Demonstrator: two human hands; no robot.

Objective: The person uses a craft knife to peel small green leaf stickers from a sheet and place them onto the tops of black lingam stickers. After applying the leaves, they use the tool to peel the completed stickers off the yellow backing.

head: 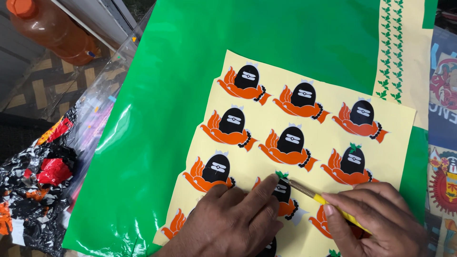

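While the left hand [228, 219] presses flat, fingers spread, on the pale yellow sticker sheet [266, 143] | right hand [376, 216] grip clamped on a thin yellow craft knife [323, 200], metal tip at a small green leaf [282, 175] above a black-and-orange sticker [284, 197] | sheet lies on glossy green film [157, 133] | orange plastic jug [52, 28] far left.
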